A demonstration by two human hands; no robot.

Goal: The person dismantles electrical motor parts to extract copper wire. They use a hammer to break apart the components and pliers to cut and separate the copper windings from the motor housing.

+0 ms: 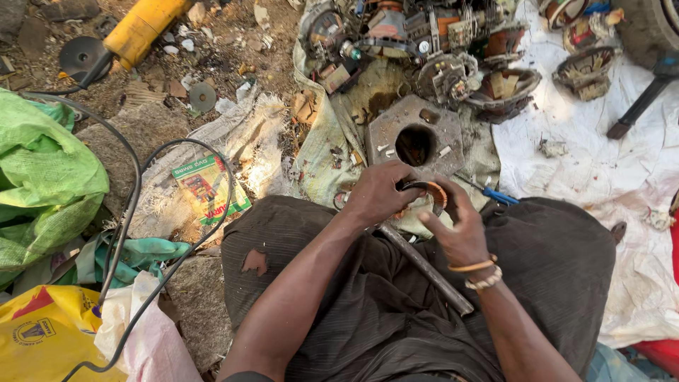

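- Left hand (378,194) and right hand (460,230) both have fingers clamped on a copper-wound ring (428,194) over the lap.
- Risk: it could slip onto the metal bar (424,269); sharp wire may cut.

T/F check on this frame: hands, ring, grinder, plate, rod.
1. Both hands grip a copper-coloured ring. True: left hand, right hand.
2. The yellow grinder lies on the lap. False: it lies on the dirt at upper left.
3. The metal plate has a round hole. True.
4. The metal rod stands upright. False: it lies across the lap.
5. Bracelets are on the left wrist. False: right wrist.
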